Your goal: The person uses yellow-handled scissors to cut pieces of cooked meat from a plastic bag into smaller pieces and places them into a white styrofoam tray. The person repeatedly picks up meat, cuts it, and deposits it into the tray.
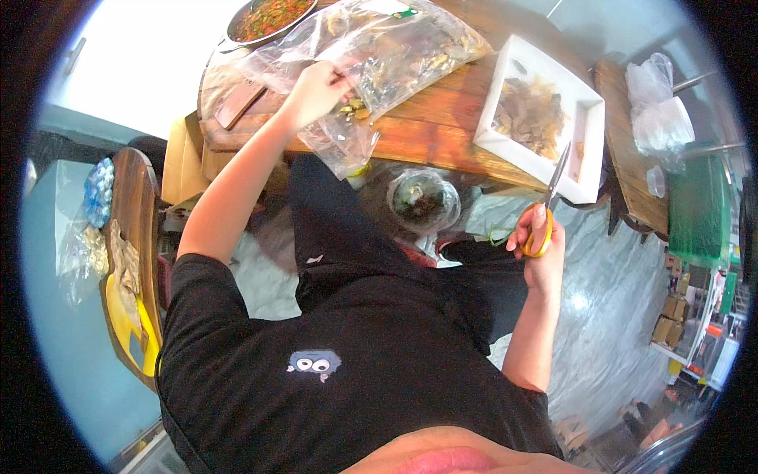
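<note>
My left hand (320,95) is at a large clear plastic bag (408,65) of dried, brownish-yellow pieces. Its fingers are curled and partly blurred against the film, so what they grip cannot be made out. Just below the fingertips lie a few yellowish pieces (355,108), and a loose flap of clear plastic (340,142) hangs over the table edge. My right hand (538,237) holds scissors (551,213) with yellow handles, blades pointing up towards a white foam box (592,148). Inside that box is a heap of brown dried pieces (530,112).
A phone (240,103) lies on the wooden table (414,139), near a pan (228,44) of chopped red and green food. Beneath the table edge stands a plastic-lined bin (423,201). Wooden benches flank me, left (133,189) and right (633,178); a cardboard box (180,163) is at left.
</note>
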A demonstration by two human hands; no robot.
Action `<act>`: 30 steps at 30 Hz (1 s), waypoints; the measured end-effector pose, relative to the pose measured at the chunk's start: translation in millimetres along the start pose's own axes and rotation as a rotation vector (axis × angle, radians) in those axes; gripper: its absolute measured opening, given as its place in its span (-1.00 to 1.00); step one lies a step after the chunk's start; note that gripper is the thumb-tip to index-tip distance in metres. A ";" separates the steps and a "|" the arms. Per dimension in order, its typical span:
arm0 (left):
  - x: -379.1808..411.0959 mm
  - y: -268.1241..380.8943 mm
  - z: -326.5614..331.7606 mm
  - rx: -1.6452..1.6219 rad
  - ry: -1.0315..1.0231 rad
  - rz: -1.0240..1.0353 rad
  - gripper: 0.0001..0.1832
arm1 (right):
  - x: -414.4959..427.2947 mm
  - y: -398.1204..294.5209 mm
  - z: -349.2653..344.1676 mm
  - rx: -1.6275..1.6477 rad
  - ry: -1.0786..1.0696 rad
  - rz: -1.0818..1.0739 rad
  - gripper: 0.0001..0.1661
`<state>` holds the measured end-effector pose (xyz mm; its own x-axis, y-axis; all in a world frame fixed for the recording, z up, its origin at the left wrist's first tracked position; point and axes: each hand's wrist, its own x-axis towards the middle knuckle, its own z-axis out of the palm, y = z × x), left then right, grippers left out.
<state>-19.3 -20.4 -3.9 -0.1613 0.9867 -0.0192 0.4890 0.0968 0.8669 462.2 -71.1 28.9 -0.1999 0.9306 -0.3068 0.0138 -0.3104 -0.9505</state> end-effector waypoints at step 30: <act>-53.7 164.0 106.7 -0.363 -0.375 0.241 -0.47 | 63.4 -46.3 86.4 -0.027 -0.101 -0.383 -0.68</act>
<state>161.0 -43.7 86.2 0.2658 0.9605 0.0821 0.1382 -0.1222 0.9828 364.2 -14.5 57.7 -0.2906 0.9539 0.0753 -0.0545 0.0620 -0.9966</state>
